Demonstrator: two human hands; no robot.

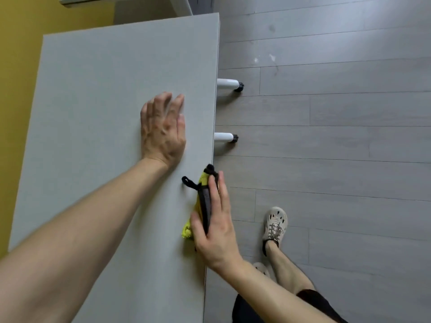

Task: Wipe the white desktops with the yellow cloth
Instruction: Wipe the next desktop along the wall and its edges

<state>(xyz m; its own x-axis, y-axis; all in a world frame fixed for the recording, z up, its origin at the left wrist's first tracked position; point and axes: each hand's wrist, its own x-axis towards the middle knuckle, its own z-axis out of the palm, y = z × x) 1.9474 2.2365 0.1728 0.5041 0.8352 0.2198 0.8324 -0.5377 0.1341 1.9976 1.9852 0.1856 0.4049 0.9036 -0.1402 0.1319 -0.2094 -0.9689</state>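
A white desktop (pixel 100 117) fills the left and middle of the view, its right edge running top to bottom. My left hand (pixel 163 129) lies flat on it, palm down, fingers slightly spread, holding nothing. My right hand (pixel 215 224) grips the yellow cloth (pixel 201 194), which has black trim and a black loop, and presses it against the desktop at its right edge. Part of the cloth is hidden under my fingers.
Two white desk legs (pixel 227 84) with black feet stick out past the desk's right edge over the grey plank floor (pixel 338 113). My feet in light shoes (pixel 275 224) stand by the desk. A yellow wall (pixel 18 54) runs along the left. Another desk's corner (pixel 88 0) shows at the top.
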